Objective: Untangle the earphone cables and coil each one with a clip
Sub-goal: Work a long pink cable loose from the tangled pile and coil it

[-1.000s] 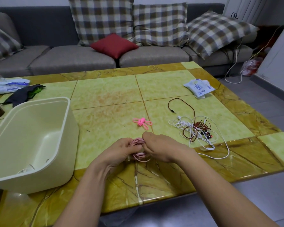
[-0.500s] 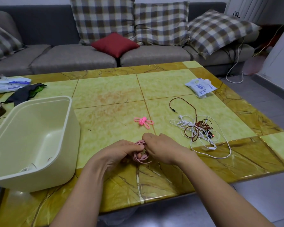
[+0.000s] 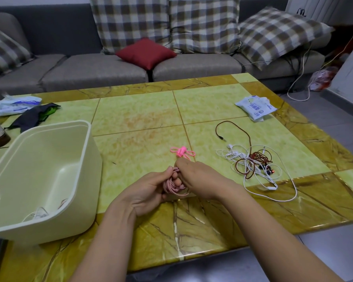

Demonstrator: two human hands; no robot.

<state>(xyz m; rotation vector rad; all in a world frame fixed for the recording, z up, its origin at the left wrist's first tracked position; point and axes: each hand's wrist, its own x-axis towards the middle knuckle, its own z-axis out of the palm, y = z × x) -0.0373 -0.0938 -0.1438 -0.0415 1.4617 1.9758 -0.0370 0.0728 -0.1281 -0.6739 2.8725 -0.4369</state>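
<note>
Pink earphone cable (image 3: 174, 187), wound into a loose bundle of loops, sits between both hands in the head view, low over the desk (image 3: 135, 119). The left hand (image 3: 145, 193) cups the loops from below, its fingers (image 3: 168, 173) curled round them. The right hand (image 3: 200, 178) comes over the top, its fingers (image 3: 181, 164) bent down and pinching the far end of the bundle. The loops run long from the fingertips back toward the wrists.

Going by the task, the next thing needed looks to be a clip. The pink clips (image 3: 182, 153) lie on the desk just beyond the fingertips, on the side away from the person, near both hands but touching neither. Their long axis runs across, left to right. The right fingers are nearer. The left hand would do better to hold the bundle so the loops do not spring loose.

Well apart to the right of the fingers lies the tangle of white and dark red earphones (image 3: 253, 163), not yet sorted. To the left of the fingers stands a cream bin (image 3: 86, 159) with some cable in its bottom.

Far beyond the fingers and to their right is a white packet (image 3: 255, 107) with blue print, too small to read. No brand shows on the cables, clips or bin.
</note>
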